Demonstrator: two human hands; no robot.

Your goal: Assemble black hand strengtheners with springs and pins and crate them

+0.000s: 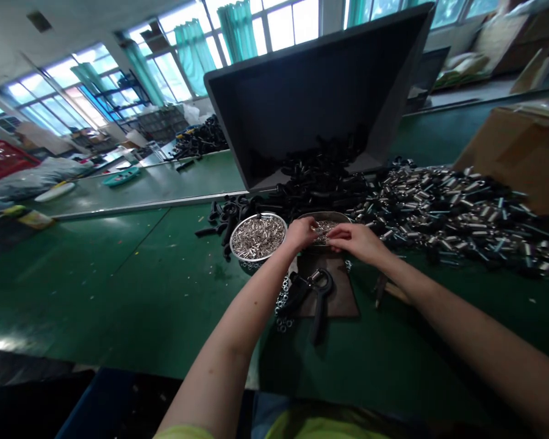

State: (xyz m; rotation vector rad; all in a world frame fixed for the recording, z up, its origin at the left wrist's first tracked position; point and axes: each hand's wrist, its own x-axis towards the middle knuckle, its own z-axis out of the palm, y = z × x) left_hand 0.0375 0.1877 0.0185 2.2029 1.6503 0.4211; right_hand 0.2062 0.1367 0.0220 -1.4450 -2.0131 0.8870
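Both hands are over a round bowl [324, 216] of small metal parts. My left hand [302, 233] reaches in at the bowl's left side, fingers curled and closed; what they hold, if anything, is hidden. From the right, my right hand [359, 242] comes in with thumb and fingertips drawn together, too small a view to name anything in them. Just below, a black handgrip with a spring [321, 292] lies on a dark flat plate [345, 296]. Left of my hands stands a white-rimmed bowl [258, 238] full of small metal pins.
Metal nuts [282, 299] lie scattered beside the plate. A tilted grey bin [320, 103] spills black handles [324, 177] behind the bowls. At right are a heap of springs and black parts [457, 213], a cardboard box [516, 152] and a pointed tool [380, 289] near my right forearm.
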